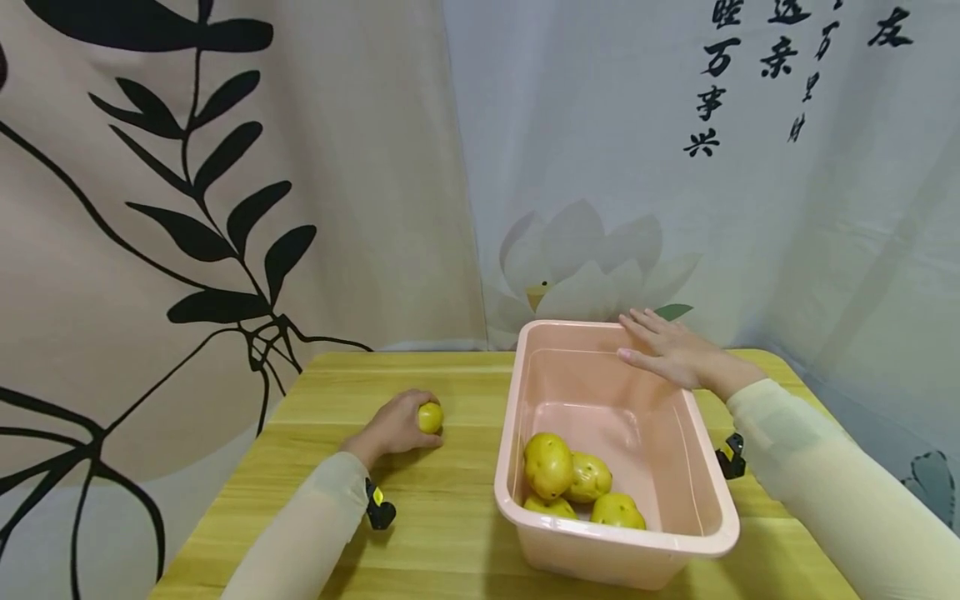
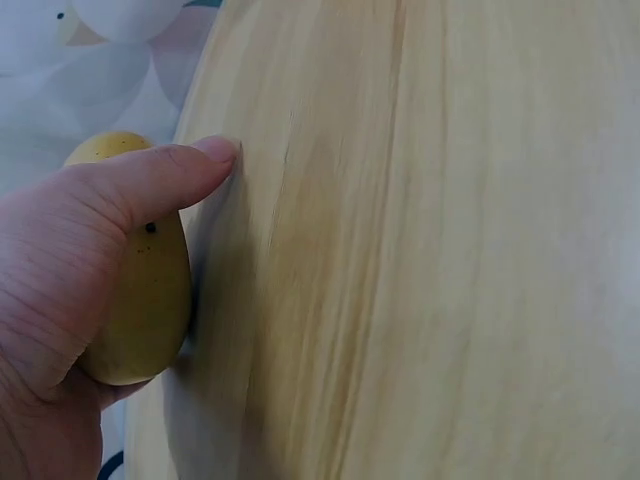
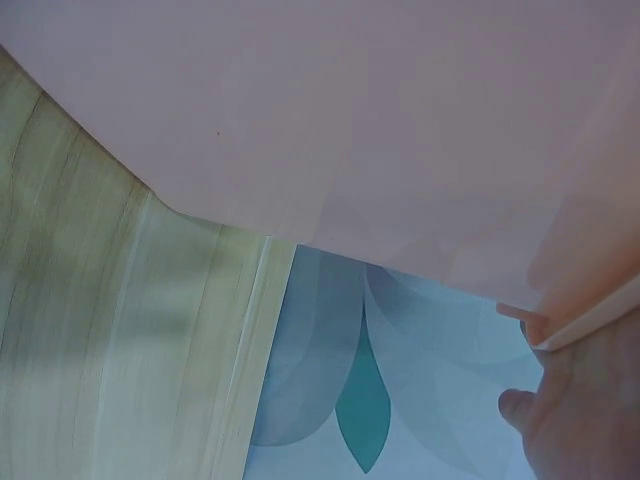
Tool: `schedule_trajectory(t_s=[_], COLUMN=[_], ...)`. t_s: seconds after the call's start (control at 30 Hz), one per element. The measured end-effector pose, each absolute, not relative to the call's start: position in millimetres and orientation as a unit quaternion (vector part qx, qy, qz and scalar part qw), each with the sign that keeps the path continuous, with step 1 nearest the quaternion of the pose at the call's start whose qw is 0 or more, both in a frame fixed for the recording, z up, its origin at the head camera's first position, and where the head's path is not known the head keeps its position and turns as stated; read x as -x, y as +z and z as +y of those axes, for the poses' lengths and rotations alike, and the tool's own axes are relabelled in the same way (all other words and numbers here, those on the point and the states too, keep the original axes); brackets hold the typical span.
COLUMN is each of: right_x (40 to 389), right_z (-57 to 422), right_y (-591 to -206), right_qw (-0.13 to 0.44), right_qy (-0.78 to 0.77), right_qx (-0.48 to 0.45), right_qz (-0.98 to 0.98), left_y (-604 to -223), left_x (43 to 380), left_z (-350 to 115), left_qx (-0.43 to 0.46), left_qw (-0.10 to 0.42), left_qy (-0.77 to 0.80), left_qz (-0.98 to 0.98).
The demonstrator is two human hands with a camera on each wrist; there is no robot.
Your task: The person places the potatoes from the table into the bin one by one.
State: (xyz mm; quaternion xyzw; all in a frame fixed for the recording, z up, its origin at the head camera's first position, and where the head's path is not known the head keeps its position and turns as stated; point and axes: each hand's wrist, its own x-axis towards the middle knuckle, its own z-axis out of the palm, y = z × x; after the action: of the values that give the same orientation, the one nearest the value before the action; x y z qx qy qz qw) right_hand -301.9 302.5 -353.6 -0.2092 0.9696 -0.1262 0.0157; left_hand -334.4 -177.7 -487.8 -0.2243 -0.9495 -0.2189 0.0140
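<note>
My left hand (image 1: 396, 427) grips a yellow potato (image 1: 430, 418) over the left part of the table. In the left wrist view the held potato (image 2: 148, 300) is long and smooth with small dark spots, and the thumb (image 2: 175, 178) lies across its upper part. A pink plastic bin (image 1: 660, 546) stands on the table to the right of that hand. Several yellow potatoes (image 1: 548, 467) lie piled at its near left end. With fingers fairly straight and spread, my right hand (image 1: 675, 354) rests on the bin's far right corner.
The wooden table (image 1: 450, 500) has rounded corners at the back. Right behind it hangs a curtain (image 1: 390, 167) with plant prints and black characters. The bin's walls (image 3: 300, 120) rise well above the tabletop. Dark wrist cameras (image 1: 380, 507) sit on both sleeves.
</note>
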Motion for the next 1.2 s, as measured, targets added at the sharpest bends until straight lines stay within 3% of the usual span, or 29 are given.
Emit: schedule_trajectory(t_s=[0.53, 0.83, 1.2], right_x=[303.6, 303.0, 301.0], right_z=[304.1, 303.1, 301.3], right_y=[-358.5, -357.7, -354.4], right_qw=[0.011, 0.008, 0.011], right_qy=[-0.121, -0.122, -0.128], right_qx=[0.213, 0.214, 0.211], right_qz=[0.969, 0.969, 0.969], left_y=[-491.8, -480.1, -462.9], left_x=[314.9, 306.7, 301.4], left_z=[-155.0, -138.7, -127.7], left_qx=[0.250, 0.270, 0.250], left_qw=[0.006, 0.016, -0.009], left_qy=[-0.259, -0.290, -0.356], left_qz=[-0.933, -0.918, -0.900])
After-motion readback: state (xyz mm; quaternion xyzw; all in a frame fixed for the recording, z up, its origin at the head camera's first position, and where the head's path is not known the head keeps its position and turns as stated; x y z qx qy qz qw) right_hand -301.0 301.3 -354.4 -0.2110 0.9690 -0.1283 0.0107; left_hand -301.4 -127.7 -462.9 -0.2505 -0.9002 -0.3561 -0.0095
